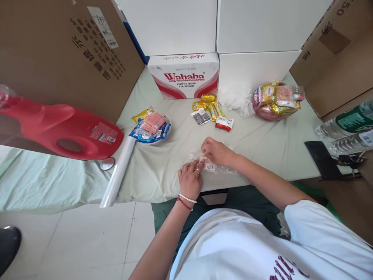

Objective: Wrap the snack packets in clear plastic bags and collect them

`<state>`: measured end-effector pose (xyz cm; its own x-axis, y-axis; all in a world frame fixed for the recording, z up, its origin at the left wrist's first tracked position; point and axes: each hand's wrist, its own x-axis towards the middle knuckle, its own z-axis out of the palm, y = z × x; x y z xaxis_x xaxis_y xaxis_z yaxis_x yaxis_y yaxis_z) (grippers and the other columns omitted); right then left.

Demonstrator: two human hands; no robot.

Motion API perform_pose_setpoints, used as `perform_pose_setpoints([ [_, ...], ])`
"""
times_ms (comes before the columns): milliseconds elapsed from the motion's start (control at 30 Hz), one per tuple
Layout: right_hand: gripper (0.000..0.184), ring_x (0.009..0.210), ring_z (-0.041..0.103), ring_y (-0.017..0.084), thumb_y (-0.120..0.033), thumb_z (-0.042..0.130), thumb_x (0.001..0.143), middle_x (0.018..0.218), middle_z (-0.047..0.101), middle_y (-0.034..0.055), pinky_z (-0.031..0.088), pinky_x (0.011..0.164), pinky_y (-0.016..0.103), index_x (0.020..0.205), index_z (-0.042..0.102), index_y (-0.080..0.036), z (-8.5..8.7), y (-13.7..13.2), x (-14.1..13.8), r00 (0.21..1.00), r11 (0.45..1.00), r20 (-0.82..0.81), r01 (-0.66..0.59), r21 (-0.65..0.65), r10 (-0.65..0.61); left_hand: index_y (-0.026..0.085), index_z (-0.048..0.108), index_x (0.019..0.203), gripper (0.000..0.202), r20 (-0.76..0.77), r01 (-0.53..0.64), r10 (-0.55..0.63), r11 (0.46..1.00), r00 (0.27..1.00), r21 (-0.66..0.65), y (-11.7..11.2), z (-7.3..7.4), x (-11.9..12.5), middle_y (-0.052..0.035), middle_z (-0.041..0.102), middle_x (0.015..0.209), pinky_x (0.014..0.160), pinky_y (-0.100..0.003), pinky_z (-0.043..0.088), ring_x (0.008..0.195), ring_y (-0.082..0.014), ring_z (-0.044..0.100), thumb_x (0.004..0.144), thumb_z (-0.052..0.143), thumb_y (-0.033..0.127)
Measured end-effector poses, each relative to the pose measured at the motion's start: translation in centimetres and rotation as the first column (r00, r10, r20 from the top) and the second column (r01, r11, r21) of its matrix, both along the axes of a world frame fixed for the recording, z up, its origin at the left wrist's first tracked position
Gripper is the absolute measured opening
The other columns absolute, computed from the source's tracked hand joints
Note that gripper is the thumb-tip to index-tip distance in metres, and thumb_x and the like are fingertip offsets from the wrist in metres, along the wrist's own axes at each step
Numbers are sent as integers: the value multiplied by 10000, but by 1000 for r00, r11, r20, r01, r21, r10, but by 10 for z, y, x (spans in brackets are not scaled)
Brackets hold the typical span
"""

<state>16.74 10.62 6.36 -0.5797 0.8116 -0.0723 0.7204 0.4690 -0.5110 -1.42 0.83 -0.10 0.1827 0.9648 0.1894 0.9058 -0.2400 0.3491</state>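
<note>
My left hand [190, 177] lies at the table's front edge, its bent fingers pressing on a small pinkish snack packet [210, 167] with a barcode label. Crumpled clear plastic wrap [229, 170] spreads around and under the packet. Just to the right, my right hand [218, 151] is closed in a pinch on the wrap; its fingertips are partly hidden. Beyond my hands lie a red-and-white snack packet [224, 123], a grey-and-white packet [201, 116] and several yellow-wrapped snacks [208, 102].
At left are a plate of snacks [168, 134], a roll of plastic film [119, 171] and a big red jug [67, 128]. A full bowl [264, 112], crumpled plastic [234, 97], a phone [323, 159] and bottles [349, 120] stand right. A Wahaha carton [185, 91] is behind.
</note>
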Motion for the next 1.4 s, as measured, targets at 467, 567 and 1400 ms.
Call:
perform_pose_setpoints([
  [467,434,1240,546,318,-97,465,1015,1476,571,178,494,963,463,1426,590,-160,-25,-101,-10,980,964,195,-87,253,37,212,711,1059,268,252,-377,375,925,892,-45,31,-13,-26,-169,595,1431,1142,-639,385,1387,-394,477,872,645,393],
  [567,465,1303,529,319,-98,439,1023,1537,534,173,490,1007,467,1467,564,-162,-27,-110,-11,978,959,210,-70,274,11,221,671,927,181,493,-271,310,951,813,-151,37,-4,-18,-102,725,1154,1078,-508,492,1166,-275,639,918,563,365],
  [1400,170,1179,577,300,-249,567,997,1288,656,143,471,961,393,1105,685,-191,-15,-111,44,875,902,226,429,47,-428,189,554,1490,562,87,327,-353,919,932,220,-15,-19,14,-112,623,1498,1110,-437,491,1453,-252,518,945,479,76],
])
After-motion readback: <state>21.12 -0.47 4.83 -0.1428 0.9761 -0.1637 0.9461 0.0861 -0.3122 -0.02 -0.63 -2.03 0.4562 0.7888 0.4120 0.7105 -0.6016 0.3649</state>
